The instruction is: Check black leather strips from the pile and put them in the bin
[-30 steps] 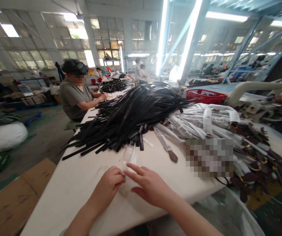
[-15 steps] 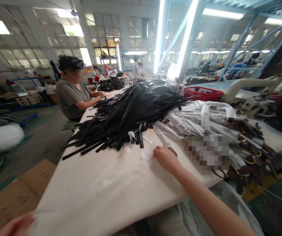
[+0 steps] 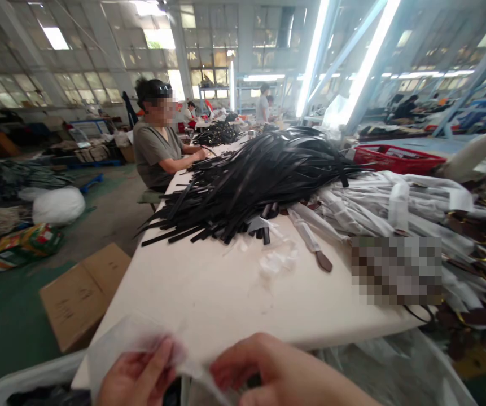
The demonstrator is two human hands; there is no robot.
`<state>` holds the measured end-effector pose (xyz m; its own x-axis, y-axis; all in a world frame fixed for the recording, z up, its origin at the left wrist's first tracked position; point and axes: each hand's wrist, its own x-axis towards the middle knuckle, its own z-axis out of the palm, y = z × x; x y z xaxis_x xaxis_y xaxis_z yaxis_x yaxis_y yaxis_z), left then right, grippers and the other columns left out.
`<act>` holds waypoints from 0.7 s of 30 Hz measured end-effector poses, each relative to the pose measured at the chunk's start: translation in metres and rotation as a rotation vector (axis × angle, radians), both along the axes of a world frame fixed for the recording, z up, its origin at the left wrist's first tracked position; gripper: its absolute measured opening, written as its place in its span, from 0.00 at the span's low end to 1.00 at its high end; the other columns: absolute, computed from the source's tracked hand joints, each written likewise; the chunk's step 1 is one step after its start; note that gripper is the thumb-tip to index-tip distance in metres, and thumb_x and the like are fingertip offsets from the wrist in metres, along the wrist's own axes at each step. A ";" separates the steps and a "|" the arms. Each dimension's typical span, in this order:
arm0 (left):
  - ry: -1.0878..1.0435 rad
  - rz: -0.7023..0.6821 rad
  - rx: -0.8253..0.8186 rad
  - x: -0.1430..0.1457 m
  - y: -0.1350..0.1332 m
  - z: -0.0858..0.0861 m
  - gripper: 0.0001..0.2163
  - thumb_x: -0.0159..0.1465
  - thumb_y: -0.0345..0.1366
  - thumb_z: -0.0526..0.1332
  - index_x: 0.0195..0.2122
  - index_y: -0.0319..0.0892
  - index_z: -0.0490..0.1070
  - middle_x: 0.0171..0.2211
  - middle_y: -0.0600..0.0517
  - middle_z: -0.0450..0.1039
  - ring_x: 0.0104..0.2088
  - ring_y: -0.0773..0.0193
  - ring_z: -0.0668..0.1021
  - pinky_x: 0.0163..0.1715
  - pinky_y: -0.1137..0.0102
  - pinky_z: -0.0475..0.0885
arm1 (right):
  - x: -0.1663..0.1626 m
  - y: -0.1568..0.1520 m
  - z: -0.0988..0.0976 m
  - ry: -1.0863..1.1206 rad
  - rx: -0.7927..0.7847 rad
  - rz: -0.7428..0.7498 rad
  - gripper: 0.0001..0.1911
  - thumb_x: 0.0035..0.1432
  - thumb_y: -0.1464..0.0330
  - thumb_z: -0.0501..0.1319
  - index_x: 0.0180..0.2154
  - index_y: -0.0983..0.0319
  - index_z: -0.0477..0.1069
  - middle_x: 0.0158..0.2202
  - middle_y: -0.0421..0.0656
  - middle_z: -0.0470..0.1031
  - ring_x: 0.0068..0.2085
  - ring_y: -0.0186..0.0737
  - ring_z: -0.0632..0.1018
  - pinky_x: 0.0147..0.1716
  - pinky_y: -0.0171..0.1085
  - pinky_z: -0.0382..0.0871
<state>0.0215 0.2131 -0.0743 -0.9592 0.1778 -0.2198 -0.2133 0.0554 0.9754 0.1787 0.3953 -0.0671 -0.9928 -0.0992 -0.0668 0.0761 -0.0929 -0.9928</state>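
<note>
At the table's near edge, my left hand (image 3: 143, 375) pinches a thin, translucent whitish sheet (image 3: 109, 344) between thumb and fingers. The sheet runs across to my right hand (image 3: 268, 366), whose curled fingers close on its other end, partly blurred. Farther up the table lie crumpled white scraps (image 3: 274, 260). Near them is a white-wrapped strap (image 3: 304, 228) with a brown pointed end. A big heap of black straps (image 3: 263, 169) covers the middle of the table, beyond both hands.
White-wrapped straps (image 3: 365, 208) with brown ends and gold rings pile up on the right, by a red basket (image 3: 399, 159). A co-worker (image 3: 158, 141) sits at the left side of the white table (image 3: 175, 282). A cardboard box (image 3: 84, 293) stands on the floor.
My right hand has drawn back from the scraps to the near edge. My left hand has come inward beside it, with the sheet between them. The view has swung left.
</note>
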 end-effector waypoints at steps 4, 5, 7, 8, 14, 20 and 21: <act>0.034 0.021 0.099 0.016 0.035 0.011 0.23 0.39 0.48 0.77 0.29 0.37 0.77 0.27 0.49 0.81 0.30 0.57 0.82 0.28 0.71 0.80 | -0.017 -0.036 -0.019 -0.146 -0.477 -0.081 0.47 0.36 0.48 0.76 0.54 0.62 0.64 0.43 0.48 0.79 0.34 0.41 0.82 0.33 0.35 0.74; 0.063 0.021 0.071 0.016 0.040 0.012 0.22 0.41 0.48 0.77 0.29 0.36 0.77 0.27 0.48 0.81 0.30 0.57 0.82 0.28 0.72 0.80 | -0.019 -0.036 -0.023 -0.156 -0.482 -0.187 0.45 0.39 0.48 0.75 0.53 0.62 0.63 0.40 0.47 0.79 0.29 0.39 0.80 0.27 0.34 0.73; 0.103 0.013 0.006 0.014 0.043 0.009 0.23 0.43 0.49 0.76 0.31 0.35 0.77 0.28 0.46 0.81 0.30 0.58 0.82 0.28 0.73 0.80 | -0.020 -0.029 -0.029 -0.142 -0.391 -0.443 0.36 0.46 0.50 0.72 0.50 0.62 0.62 0.34 0.43 0.77 0.20 0.34 0.76 0.19 0.31 0.69; 0.105 0.014 -0.008 0.013 0.042 0.006 0.23 0.44 0.49 0.75 0.31 0.35 0.77 0.28 0.46 0.81 0.31 0.58 0.82 0.28 0.74 0.80 | -0.020 -0.024 -0.031 -0.124 -0.342 -0.552 0.32 0.48 0.53 0.71 0.49 0.61 0.63 0.32 0.40 0.75 0.18 0.32 0.73 0.16 0.30 0.66; 0.015 0.100 0.047 0.010 0.025 -0.019 0.22 0.46 0.48 0.75 0.34 0.37 0.76 0.30 0.48 0.82 0.31 0.58 0.83 0.30 0.72 0.81 | -0.015 -0.016 -0.039 0.048 -0.349 -0.564 0.39 0.35 0.75 0.75 0.49 0.56 0.63 0.49 0.42 0.69 0.33 0.30 0.75 0.27 0.29 0.69; -0.035 0.174 0.084 0.016 0.022 -0.026 0.20 0.47 0.47 0.75 0.32 0.36 0.77 0.31 0.47 0.82 0.31 0.58 0.83 0.31 0.71 0.81 | -0.030 -0.024 -0.035 0.077 -0.295 -0.777 0.18 0.46 0.75 0.64 0.41 0.60 0.66 0.35 0.39 0.72 0.29 0.31 0.72 0.26 0.29 0.64; -0.042 0.188 0.086 0.017 0.021 -0.027 0.20 0.47 0.47 0.75 0.33 0.37 0.77 0.31 0.47 0.82 0.31 0.58 0.83 0.31 0.72 0.80 | -0.032 -0.022 -0.034 0.073 -0.281 -0.800 0.14 0.48 0.74 0.64 0.39 0.61 0.67 0.34 0.40 0.74 0.30 0.32 0.73 0.27 0.30 0.66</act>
<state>0.0382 0.2344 -0.1008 -0.9675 0.0168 -0.2525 -0.2530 -0.0725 0.9647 0.1462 0.3729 -0.1008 -0.7716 0.6313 -0.0782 -0.1807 -0.3354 -0.9246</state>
